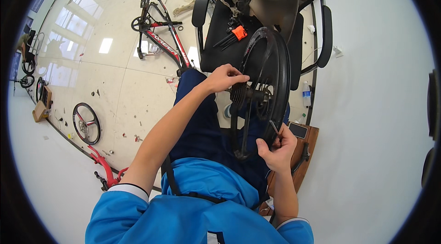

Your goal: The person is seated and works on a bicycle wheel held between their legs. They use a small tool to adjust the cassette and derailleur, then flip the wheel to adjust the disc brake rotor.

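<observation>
Black bicycle wheel (268,92) upright on edge over lap, before black office chair (216,46), rim running near-to-far. Left hand (225,77) nearer hub, fingers pinching at sprocket cluster (239,93). Right hand (277,148) curled around thin metal tool (274,128) beside lower rim.

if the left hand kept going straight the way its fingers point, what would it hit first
The left hand points right, its fingertips already at the cassette on the hub of the black bicycle wheel. It would most likely meet the sprockets first, then the wheel's spokes, though depth is hard to judge here.
</observation>
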### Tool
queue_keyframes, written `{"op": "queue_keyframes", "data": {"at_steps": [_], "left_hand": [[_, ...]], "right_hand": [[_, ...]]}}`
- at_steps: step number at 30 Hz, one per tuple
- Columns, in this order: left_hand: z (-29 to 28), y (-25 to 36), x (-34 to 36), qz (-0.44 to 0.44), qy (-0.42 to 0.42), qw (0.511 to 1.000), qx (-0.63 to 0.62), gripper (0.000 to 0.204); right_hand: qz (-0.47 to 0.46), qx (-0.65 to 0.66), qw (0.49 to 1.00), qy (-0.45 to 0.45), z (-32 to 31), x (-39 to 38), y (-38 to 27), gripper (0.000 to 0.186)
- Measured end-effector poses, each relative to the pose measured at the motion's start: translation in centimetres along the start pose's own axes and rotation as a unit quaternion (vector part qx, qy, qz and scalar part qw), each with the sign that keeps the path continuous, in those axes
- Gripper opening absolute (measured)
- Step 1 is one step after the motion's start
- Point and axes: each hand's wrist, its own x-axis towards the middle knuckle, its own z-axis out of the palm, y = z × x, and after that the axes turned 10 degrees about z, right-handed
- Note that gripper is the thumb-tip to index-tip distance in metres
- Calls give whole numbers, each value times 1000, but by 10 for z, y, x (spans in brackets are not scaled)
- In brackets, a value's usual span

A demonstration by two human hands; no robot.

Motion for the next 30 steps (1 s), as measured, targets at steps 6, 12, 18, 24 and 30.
{"op": "queue_keyframes", "data": {"at_steps": [6,12,18,24,30], "left_hand": [[-1,2,8,-65,-52,996,-40,59],[2,-8,11,-79,-43,994,-62,69],[6,-32,22,-117,-77,986,-93,70],[8,-9,13,-86,-54,991,-92,65],[10,-32,17,-131,-67,983,-107,53]], "right_hand": [[-5,-16,1000,3,-4,-1,5,29],[-4,-2,1000,6,-1,-1,-1,29],[-11,-8,1000,-4,-1,0,1,28],[-2,6,1000,-3,-2,-1,-1,29],[-1,11,1000,-13,2,-1,-1,29]]}}
